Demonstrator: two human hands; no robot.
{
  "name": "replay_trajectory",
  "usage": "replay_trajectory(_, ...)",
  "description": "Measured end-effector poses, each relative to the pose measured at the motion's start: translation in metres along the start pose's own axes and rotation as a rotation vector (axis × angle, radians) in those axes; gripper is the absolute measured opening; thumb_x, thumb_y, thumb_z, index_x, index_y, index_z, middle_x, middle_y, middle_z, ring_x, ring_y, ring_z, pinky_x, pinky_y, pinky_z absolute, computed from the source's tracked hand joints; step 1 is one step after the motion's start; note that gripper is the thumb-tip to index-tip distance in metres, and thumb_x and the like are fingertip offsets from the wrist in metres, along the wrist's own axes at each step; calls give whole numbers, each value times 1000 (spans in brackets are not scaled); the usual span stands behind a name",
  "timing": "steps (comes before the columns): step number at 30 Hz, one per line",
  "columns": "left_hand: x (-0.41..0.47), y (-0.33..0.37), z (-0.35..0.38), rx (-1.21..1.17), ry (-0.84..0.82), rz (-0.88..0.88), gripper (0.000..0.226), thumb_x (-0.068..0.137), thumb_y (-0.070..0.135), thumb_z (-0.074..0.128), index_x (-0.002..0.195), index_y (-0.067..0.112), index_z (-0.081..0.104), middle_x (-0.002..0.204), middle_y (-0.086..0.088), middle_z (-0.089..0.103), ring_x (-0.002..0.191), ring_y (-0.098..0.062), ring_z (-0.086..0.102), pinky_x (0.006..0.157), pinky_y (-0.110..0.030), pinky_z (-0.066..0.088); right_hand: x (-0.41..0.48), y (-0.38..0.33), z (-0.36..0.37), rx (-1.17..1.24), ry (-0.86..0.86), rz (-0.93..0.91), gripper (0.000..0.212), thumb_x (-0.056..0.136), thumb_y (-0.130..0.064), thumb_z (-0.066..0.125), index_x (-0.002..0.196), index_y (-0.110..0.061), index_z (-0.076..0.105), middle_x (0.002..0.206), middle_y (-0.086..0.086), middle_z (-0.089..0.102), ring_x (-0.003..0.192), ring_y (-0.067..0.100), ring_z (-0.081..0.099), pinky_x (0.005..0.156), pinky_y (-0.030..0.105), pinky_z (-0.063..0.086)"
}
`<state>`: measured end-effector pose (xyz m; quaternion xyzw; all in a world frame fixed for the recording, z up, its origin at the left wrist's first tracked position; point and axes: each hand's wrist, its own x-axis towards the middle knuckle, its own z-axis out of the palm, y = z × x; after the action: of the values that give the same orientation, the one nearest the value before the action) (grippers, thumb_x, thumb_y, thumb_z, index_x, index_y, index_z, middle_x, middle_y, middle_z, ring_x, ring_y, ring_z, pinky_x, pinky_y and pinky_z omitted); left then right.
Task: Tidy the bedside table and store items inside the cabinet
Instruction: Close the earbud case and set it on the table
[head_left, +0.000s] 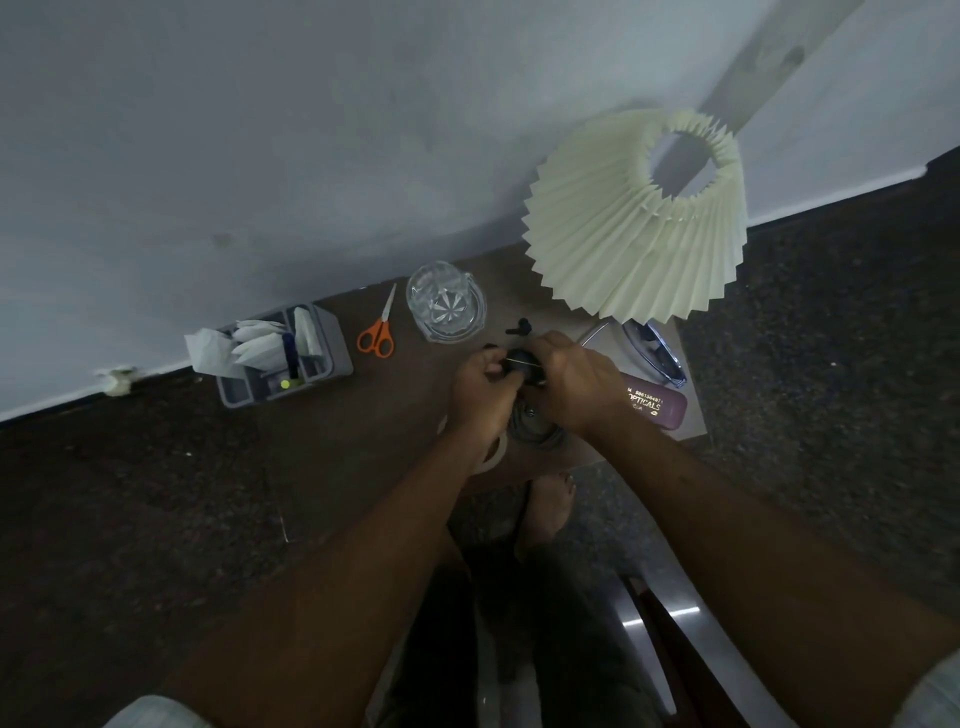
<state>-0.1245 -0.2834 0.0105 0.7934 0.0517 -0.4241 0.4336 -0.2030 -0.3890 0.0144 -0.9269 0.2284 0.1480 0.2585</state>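
Both hands meet above the middle of the brown worktop (395, 415), closed around one small black object (521, 364). The left hand (480, 387) pinches its left end with the fingers together, and the right hand (569, 376) wraps over its right end, fingers curled tight on it. The black object is rounded and dark, with a thin pale line, perhaps a band, crossing it; its long axis appears to run left to right between the two hands, though most of it is hidden.

Just behind the hands lie two smaller black pieces (519, 327), and beyond them stands a clear cut-glass tumbler (447, 304), upright. Orange-handled scissors (378, 327) lie left of the glass, blades pointing away toward the wall. A grey organiser (332, 358) with white packets sits at the far left edge. To the right, a purple spectacle case (657, 408) lies lengthwise left to right, with glasses (654, 353) behind it, under a pleated cream lampshade (623, 234). A coiled grey cable (530, 428) lies under the wrists.
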Motion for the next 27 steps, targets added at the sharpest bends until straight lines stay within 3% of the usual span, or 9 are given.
replay_trajectory(4, -5, -2, -15, -127, -16, -22, 36, 91, -6, 63, 127, -4, 58, 93, -2, 65, 82, -12, 63, 72, -22, 55, -2, -10, 1, 29, 49, -73, 52, 84, -37, 69, 131, -20, 57, 123, 3, 61, 109, 27, 56, 82, 39, 50)
replay_trajectory(8, -9, -6, -36, -256, -86, -54, 37, 94, -8, 58, 131, -6, 55, 113, -15, 65, 91, -17, 66, 72, -21, 57, 1, -24, 5, 154, 50, -155, 53, 77, -34, 77, 125, -15, 63, 121, 7, 65, 108, 28, 58, 87, 40, 50)
replay_trajectory(11, -11, -15, -51, -315, -112, -64, 37, 95, -4, 60, 131, -3, 56, 113, -12, 67, 91, -12, 67, 78, -22, 58, 5, -31, 7, 331, 18, -171, 42, 78, -28, 79, 116, -13, 69, 111, 7, 69, 104, 24, 63, 87, 37, 50)
replay_trajectory(16, -10, -29, -73, -430, -115, -81, 31, 94, -7, 60, 125, -1, 58, 111, -14, 67, 103, -22, 66, 101, -42, 52, 3, -39, 15, 831, -69, 77, 24, 89, -21, 74, 111, -13, 72, 103, 0, 76, 98, 16, 72, 93, 45, 55)
replay_trajectory(20, -16, -37, -85, -462, -132, -71, 27, 92, -10, 60, 109, 10, 63, 100, -6, 70, 99, -20, 68, 97, -39, 53, 3, -46, 27, 900, -42, 200, 17, 92, -19, 70, 105, -7, 72, 90, 5, 76, 86, 25, 72, 84, 49, 57)
replay_trajectory(24, -22, -40, -93, -472, -139, -58, 31, 91, -12, 60, 117, 6, 59, 98, -8, 69, 88, -14, 70, 83, -26, 58, 4, -52, 36, 993, -38, 239, 13, 88, -15, 75, 97, -7, 72, 74, -6, 72, 71, 11, 68, 71, 34, 54)
replay_trajectory(27, -24, -40, -100, -486, -163, -55, 38, 91, -11, 61, 127, 1, 57, 106, -14, 68, 98, -21, 68, 90, -31, 56, 8, -54, 39, 1025, -42, 244, 4, 88, -20, 75, 91, -18, 73, 74, -5, 73, 72, 13, 68, 70, 37, 57)
